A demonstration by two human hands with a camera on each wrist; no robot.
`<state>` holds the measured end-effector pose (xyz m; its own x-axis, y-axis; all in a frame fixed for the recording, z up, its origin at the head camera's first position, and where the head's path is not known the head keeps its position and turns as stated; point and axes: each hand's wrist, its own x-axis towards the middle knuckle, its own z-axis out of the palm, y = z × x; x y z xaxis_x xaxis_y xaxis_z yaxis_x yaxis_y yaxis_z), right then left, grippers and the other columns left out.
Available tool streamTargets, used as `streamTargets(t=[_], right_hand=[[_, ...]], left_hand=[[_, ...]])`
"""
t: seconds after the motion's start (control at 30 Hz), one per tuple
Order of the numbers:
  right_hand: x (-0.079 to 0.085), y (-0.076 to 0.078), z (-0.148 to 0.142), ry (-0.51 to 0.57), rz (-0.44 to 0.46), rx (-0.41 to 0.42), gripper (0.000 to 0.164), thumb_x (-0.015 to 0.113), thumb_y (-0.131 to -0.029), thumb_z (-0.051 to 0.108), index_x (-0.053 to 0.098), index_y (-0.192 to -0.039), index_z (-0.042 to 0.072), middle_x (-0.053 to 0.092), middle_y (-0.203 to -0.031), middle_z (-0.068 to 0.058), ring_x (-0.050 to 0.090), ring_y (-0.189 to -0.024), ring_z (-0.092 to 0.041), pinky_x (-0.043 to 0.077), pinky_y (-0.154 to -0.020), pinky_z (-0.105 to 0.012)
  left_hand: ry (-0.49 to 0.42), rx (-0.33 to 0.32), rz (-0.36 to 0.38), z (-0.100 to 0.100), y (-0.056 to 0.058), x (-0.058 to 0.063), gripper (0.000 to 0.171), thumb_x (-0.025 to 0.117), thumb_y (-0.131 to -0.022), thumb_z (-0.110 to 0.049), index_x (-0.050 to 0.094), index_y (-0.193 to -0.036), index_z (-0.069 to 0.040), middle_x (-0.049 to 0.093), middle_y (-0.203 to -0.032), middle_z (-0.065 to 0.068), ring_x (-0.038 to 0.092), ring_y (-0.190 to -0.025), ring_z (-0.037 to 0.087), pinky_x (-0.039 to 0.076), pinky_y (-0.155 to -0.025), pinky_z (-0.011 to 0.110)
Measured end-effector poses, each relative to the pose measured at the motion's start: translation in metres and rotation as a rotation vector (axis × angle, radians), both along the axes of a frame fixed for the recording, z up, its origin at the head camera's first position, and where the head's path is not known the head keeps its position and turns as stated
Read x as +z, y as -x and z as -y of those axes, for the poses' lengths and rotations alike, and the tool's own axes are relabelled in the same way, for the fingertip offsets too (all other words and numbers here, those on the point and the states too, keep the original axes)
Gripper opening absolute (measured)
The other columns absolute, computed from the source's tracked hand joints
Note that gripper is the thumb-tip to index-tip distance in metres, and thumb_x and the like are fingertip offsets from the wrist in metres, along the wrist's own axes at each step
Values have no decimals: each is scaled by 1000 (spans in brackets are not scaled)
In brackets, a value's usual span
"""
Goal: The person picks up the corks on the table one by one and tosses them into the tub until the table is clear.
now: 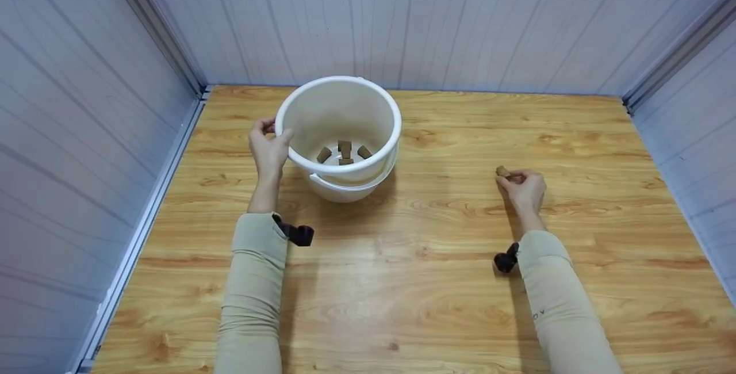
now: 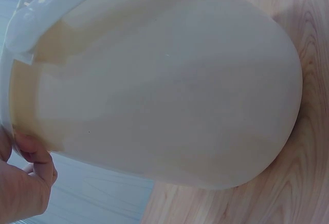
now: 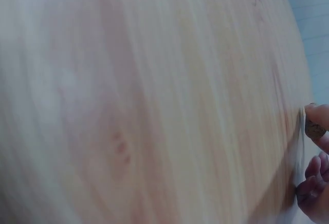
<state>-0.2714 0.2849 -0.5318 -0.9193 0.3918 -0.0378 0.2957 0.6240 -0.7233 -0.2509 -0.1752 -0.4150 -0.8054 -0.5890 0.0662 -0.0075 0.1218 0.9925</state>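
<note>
A white plastic bucket (image 1: pixel 339 184) stands left of the middle of the table, its handle hanging down at the front. My left hand (image 1: pixel 268 149) grips the bucket's rim on its left side, thumb over the edge and fingers outside, as the left wrist view also shows beside the bucket wall (image 2: pixel 169 90). Several brown corks (image 1: pixel 344 148) lie on the bucket's floor. Well to the right of the bucket, my right hand (image 1: pixel 524 193) pinches one cork (image 1: pixel 502 171) between thumb and fingertips. The right wrist view catches that cork (image 3: pixel 314 130) only at its right edge.
The wood-grain table (image 1: pixel 402 293) reaches to pale panel walls (image 1: pixel 374 23) at the back and on both sides. A metal strip (image 1: pixel 144 224) runs along the left edge. Black wrist cameras (image 1: pixel 300 235) sit at both sleeve cuffs.
</note>
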Motion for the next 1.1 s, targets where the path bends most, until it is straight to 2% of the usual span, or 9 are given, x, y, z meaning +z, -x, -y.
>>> streamTargets(t=[0.13, 0.37, 0.6, 0.87, 1.1], right_hand=[[1, 1, 3, 5, -21, 12, 34, 70, -73, 29, 66, -96, 5, 62, -85, -11, 54, -73, -18, 44, -61, -26], [5, 2, 10, -15, -96, 46, 32, 72, -72, 27, 67, -93, 3, 60, -77, -9, 50, -59, -11, 39, -48, -19], [9, 4, 19, -2, -150, 83, 32, 73, -71, 25, 67, -91, 1, 48, -78, -9, 40, -65, -17, 33, -56, -26], [23, 4, 36, 15, -192, 134, 29, 72, -72, 21, 67, -91, 0, 48, -77, -9, 40, -66, -18, 34, -59, -27], [34, 5, 49, 34, -254, 161, 29, 74, -69, 22, 68, -89, 1, 51, -74, -10, 43, -65, -18, 36, -57, -27]], left_hand=[[-3, -2, -4, 0, 0, 0, 36, 58, -67, 7, 55, -103, 8, 48, -82, 5, 46, -68, 11, 43, -58, 19], [-7, -15, 1, 1, -2, 1, 37, 56, -67, 7, 54, -104, 7, 47, -82, 5, 46, -63, 10, 45, -57, 20], [17, -1, -6, 0, 0, 0, 36, 57, -67, 7, 55, -102, 8, 48, -81, 5, 46, -70, 12, 43, -59, 20], [17, -1, 5, 0, 0, 1, 34, 58, -68, 7, 55, -102, 8, 49, -82, 5, 47, -72, 13, 44, -61, 21], [7, -7, 7, 0, 0, 1, 35, 57, -69, 7, 54, -103, 8, 48, -83, 6, 47, -72, 13, 45, -61, 22]])
